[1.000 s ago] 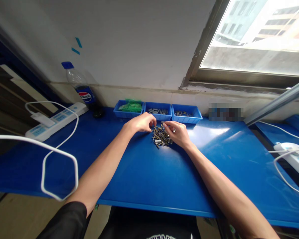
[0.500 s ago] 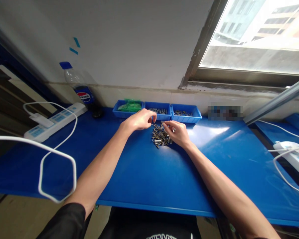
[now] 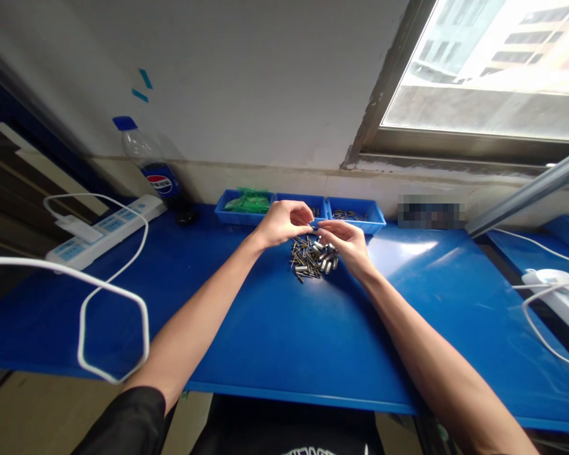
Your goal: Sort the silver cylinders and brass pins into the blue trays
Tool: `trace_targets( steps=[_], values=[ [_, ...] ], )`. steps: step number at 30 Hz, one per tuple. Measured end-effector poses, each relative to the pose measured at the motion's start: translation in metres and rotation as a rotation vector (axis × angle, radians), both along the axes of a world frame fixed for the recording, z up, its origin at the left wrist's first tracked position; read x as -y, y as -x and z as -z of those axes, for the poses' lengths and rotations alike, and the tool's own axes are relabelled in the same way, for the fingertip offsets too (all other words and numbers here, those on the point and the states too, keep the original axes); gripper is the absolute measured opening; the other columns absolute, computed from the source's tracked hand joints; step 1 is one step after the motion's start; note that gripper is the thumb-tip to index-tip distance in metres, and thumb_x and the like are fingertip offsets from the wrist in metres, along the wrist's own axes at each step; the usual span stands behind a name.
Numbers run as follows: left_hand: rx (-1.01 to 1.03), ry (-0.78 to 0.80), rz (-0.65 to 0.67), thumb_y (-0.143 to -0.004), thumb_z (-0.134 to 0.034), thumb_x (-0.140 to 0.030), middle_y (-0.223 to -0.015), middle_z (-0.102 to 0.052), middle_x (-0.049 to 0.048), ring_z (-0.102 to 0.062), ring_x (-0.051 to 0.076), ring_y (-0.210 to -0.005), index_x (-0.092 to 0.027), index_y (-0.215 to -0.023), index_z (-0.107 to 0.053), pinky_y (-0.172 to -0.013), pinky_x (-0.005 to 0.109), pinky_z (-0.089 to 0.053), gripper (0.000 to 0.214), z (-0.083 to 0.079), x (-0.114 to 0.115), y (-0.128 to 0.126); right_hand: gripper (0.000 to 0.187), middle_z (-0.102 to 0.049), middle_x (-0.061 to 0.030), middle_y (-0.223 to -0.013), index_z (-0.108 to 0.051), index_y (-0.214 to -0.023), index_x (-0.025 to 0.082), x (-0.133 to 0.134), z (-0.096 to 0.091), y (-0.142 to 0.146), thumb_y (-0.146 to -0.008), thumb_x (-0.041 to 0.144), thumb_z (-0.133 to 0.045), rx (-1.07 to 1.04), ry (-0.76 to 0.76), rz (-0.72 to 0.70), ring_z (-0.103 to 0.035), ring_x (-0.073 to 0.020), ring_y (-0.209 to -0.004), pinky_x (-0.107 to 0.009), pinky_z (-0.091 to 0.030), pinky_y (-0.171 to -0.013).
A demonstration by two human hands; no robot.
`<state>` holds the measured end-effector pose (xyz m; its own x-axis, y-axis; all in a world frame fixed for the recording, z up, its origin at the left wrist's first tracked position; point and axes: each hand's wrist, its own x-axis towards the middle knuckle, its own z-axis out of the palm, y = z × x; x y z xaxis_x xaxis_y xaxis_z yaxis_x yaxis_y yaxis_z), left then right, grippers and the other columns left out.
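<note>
Silver pieces now show where the right hand covered them

Broad blue surface: smooth and glossy, with pale streaked reflections at right.
Thin, dark-and-golden, rod-shaped pieces: metallic-looking, with a dull sheen.
Short, silvery, cylindrical pieces: metallic-looking, smooth, brightly reflective.
Blue, rectangular plastic bin, rightmost of the row: smooth, lightly glossy.
Green, crumpled plastic bag: thin film, shiny and wrinkled.
Clear, blue-capped plastic bottle: transparent, glossy.
White, elongated plastic power strip: smooth, low sheen.
Grey-white wall: matt, fairly smooth.
Grey metal window frame: dull sheen, rough outer border.
Black short sleeve: matt cloth.
</note>
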<state>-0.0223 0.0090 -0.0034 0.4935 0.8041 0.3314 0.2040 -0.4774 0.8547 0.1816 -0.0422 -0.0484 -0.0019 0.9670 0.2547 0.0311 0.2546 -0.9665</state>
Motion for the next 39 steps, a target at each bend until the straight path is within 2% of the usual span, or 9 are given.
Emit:
trace_targets(
  steps=[3,8,11,13,17,22,28,33,39],
  values=[
    [0.019,0.016,-0.006,-0.07,-0.083,-0.026,-0.084,-0.078,0.007,-0.075,0.018,-0.076,-0.014,-0.086,-0.072,-0.075,0.03,-0.062,0.023,0.004,0.001,-0.004,0.035,-0.076,-0.0023,-0.076,-0.08,-0.098,0.021,-0.002,0.003,-0.004,-0.075,0.047,-0.086,-0.039,0.013,0.001,-0.068,-0.0176,-0.067,-0.035,-0.058,-0.072],
    [-0.022,-0.009,-0.024,-0.074,-0.08,-0.024,-0.088,-0.079,0.0075,-0.076,0.02,-0.08,-0.014,-0.09,-0.074,-0.079,0.031,-0.063,0.02,0.008,0.0,-0.006,0.035,-0.077,-0.004,-0.078,-0.08,-0.096,0.02,-0.007,0.011,-0.009,-0.076,0.048,-0.085,-0.039,0.031,0.014,-0.071,-0.0196,-0.07,-0.038,-0.06,-0.074],
    [-0.21,-0.103,-0.045,-0.079,-0.075,-0.019,-0.093,-0.081,0.0072,-0.077,0.021,-0.085,-0.016,-0.095,-0.078,-0.086,0.033,-0.062,0.017,0.008,-0.003,0.0,0.037,-0.079,-0.0069,-0.085,-0.078,-0.099,0.019,-0.011,0.015,-0.013,-0.079,0.05,-0.082,-0.041,-0.027,0.184,-0.074,-0.0223,-0.075,-0.041,-0.062,-0.078],
    [-0.376,-0.155,-0.01,-0.08,-0.071,-0.013,-0.099,-0.082,0.0071,-0.077,0.023,-0.094,-0.017,-0.099,-0.081,-0.094,0.034,-0.06,0.022,0.008,-0.005,0.005,0.037,-0.08,-0.0097,-0.097,-0.077,-0.104,0.019,-0.013,0.016,-0.016,-0.081,0.049,-0.079,-0.06,-0.095,0.317,-0.077,-0.0249,-0.086,-0.044,-0.063,-0.085],
    [-0.559,-0.167,0.041,-0.077,-0.068,-0.004,-0.108,-0.082,0.0071,-0.076,0.025,-0.104,-0.02,-0.105,-0.084,-0.101,0.033,-0.057,0.036,0.012,-0.007,0.011,0.043,-0.077,-0.0125,-0.119,-0.072,-0.119,0.021,-0.013,0.013,-0.019,-0.083,0.043,-0.078,-0.041,-0.18,0.368,-0.075,-0.0267,-0.106,-0.046,-0.06,-0.098],
    [-0.622,-0.184,0.039,-0.074,-0.066,0.0,-0.103,-0.082,0.0059,-0.077,0.023,-0.098,-0.021,-0.103,-0.085,-0.095,0.029,-0.058,0.04,0.017,-0.008,0.009,0.028,-0.079,-0.0091,-0.097,-0.075,-0.104,0.021,-0.01,0.015,-0.017,-0.087,0.043,-0.07,0.109,-0.179,0.404,-0.076,-0.0247,-0.088,-0.04,-0.064,-0.081],
    [-0.649,-0.21,0.001,-0.074,-0.067,-0.002,-0.096,-0.082,0.005,-0.078,0.022,-0.092,-0.022,-0.096,-0.085,-0.089,0.027,-0.059,0.034,0.019,-0.008,0.009,0.021,-0.077,-0.0061,-0.078,-0.075,-0.08,0.02,-0.014,0.024,-0.021,-0.085,0.039,-0.069,0.123,-0.053,0.42,-0.073,-0.0226,-0.071,-0.036,-0.061,-0.07],
    [-0.674,-0.236,-0.018,-0.075,-0.065,-0.004,-0.092,-0.081,0.0055,-0.076,0.021,-0.085,-0.021,-0.089,-0.082,-0.079,0.026,-0.057,0.028,0.017,-0.006,0.009,0.016,-0.076,-0.0055,-0.078,-0.077,-0.078,0.02,-0.014,0.024,-0.019,-0.081,0.034,-0.07,0.05,0.015,0.375,-0.071,-0.0199,-0.07,-0.033,-0.06,-0.071],
    [-0.683,-0.232,-0.036,-0.076,-0.063,-0.005,-0.087,-0.078,0.0047,-0.072,0.019,-0.079,-0.021,-0.091,-0.076,-0.071,0.025,-0.052,0.025,0.015,-0.004,0.01,0.021,-0.076,-0.005,-0.078,-0.077,-0.082,0.02,-0.013,0.024,-0.017,-0.081,0.039,-0.07,-0.04,0.045,0.288,-0.068,-0.0183,-0.068,-0.034,-0.059,-0.07]
  ],
)
